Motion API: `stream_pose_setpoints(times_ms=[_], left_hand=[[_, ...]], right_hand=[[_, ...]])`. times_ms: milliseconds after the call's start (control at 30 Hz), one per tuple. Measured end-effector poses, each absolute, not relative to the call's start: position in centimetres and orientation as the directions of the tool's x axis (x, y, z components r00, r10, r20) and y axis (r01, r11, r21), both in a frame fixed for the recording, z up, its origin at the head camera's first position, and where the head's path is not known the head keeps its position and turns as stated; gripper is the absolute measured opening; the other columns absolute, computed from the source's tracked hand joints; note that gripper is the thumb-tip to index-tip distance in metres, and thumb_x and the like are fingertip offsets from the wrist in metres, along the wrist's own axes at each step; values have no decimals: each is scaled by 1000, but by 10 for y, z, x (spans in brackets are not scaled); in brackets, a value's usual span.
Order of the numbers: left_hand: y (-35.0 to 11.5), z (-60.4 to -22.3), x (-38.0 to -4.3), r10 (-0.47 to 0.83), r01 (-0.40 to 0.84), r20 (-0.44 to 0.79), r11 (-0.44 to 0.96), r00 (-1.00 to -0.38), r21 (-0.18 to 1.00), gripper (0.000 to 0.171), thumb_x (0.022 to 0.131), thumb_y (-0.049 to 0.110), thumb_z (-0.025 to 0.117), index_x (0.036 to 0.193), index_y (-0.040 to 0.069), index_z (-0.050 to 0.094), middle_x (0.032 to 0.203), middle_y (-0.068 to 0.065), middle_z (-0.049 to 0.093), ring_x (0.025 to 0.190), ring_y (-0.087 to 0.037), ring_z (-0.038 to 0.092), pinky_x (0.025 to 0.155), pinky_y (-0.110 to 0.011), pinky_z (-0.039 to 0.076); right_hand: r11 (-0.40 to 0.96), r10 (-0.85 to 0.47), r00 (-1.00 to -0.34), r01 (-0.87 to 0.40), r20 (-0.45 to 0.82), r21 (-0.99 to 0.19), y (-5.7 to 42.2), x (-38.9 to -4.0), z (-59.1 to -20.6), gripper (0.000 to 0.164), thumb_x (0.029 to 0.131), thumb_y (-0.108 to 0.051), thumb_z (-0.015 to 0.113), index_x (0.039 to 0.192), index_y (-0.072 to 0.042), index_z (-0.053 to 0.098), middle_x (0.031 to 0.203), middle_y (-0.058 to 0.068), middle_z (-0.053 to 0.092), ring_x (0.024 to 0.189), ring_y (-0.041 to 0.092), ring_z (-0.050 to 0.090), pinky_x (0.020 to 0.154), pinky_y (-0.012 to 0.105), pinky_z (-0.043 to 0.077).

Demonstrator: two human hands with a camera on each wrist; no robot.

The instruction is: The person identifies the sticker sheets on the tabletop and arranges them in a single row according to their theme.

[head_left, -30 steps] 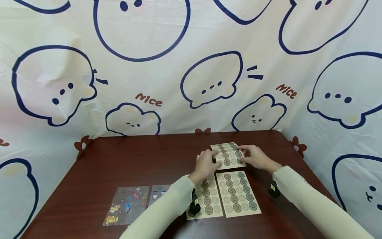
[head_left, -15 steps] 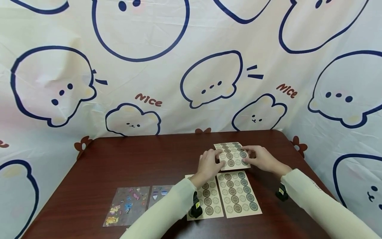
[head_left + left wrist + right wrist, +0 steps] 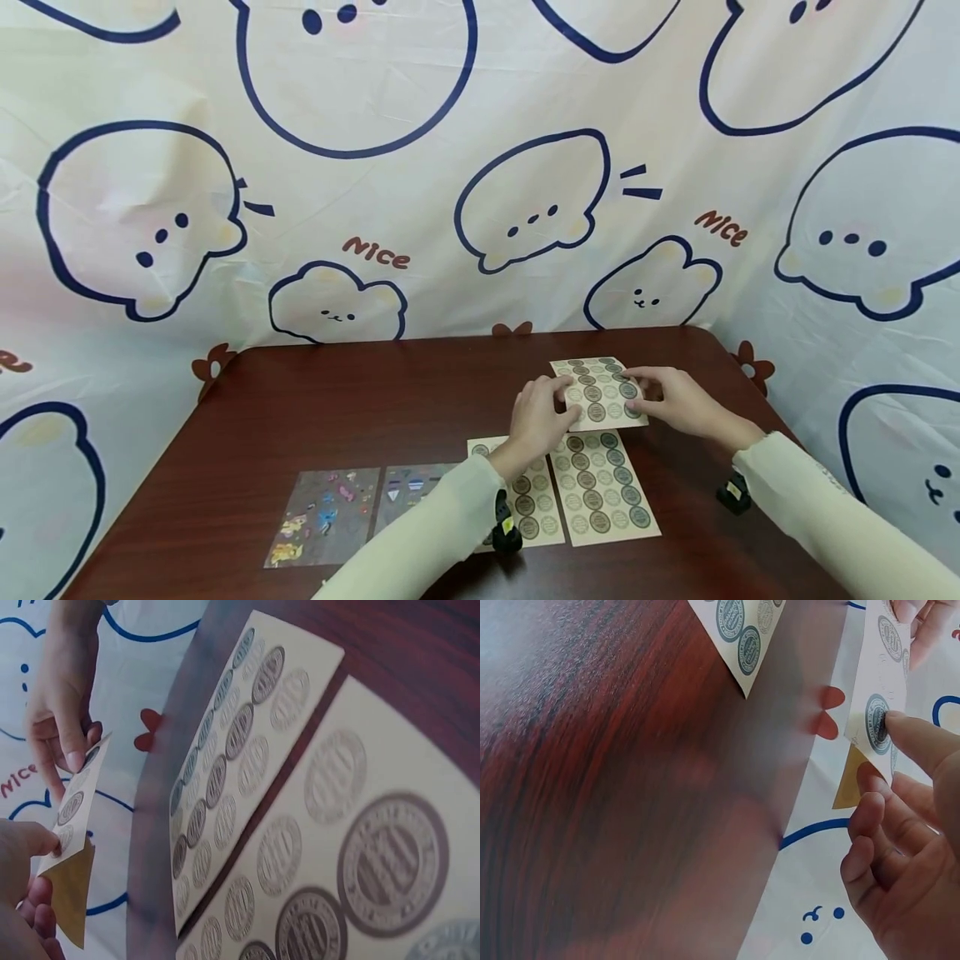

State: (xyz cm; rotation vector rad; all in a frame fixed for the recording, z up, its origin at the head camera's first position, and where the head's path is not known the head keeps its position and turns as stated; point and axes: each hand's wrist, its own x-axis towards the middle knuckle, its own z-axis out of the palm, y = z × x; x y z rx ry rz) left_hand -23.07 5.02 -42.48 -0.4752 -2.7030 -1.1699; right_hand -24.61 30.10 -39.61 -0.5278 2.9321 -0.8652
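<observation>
Between both hands, a cream sheet of round stamp-style stickers is held up near the table's far side. My left hand pinches its left edge, thumb on the printed face. At the opposite edge, my right hand pinches it the same way. A yellowish-brown piece shows behind the held sheet in the left wrist view, and again in the right wrist view. Two similar sticker sheets lie side by side nearer the body: the right one, and the left one, partly covered by my left forearm.
Further left on the dark wood table are two transparent sheets with small coloured stickers, one fully visible and one partly behind the left sleeve. A printed cloth hangs behind the table and along its sides.
Both hands have shifted to the right with the held sticker sheet, keeping their pinch on its two edges. The sheets on the table stay in place.
</observation>
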Motion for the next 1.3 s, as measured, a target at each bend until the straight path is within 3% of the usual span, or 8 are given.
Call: stream_pose_setpoints(times_ms=[267, 533, 967, 1300], left_hand=[[57, -420, -221, 242, 356, 261, 603, -935, 714, 39, 89, 21, 74, 128, 19, 70, 85, 6, 57, 77, -6, 42, 76, -23, 34], [66, -416, -214, 255, 365, 264, 556, -930, 747, 38, 88, 18, 75, 126, 18, 72, 90, 0, 63, 77, -4, 43, 69, -19, 35], [86, -422, -203, 279, 333, 216, 497, -936, 801, 31, 91, 22, 76, 122, 22, 74, 88, 8, 63, 75, 1, 42, 67, -15, 35], [99, -425, -199, 267, 292, 186, 444, -946, 847, 29, 88, 15, 76, 116, 21, 76, 80, 14, 61, 68, 3, 45, 64, -14, 37]], right_hand=[[798, -367, -927, -353, 70, -489, 311, -238, -387, 54, 91, -24, 76, 137, -2, 61, 87, 0, 62, 62, 8, 49, 53, 25, 43], [822, -362, -931, -347, 55, -451, 322, -229, -383, 55, 90, -24, 76, 138, -3, 60, 87, -2, 62, 60, 9, 48, 52, 25, 42], [839, -357, -932, -349, 62, -417, 344, -211, -385, 56, 89, -25, 78, 137, -3, 61, 89, -3, 64, 63, 3, 47, 55, 24, 41], [865, -310, -950, -302, 46, -402, 352, -203, -384, 60, 88, -32, 78, 138, -3, 60, 96, 1, 67, 58, 5, 44, 51, 25, 39]])
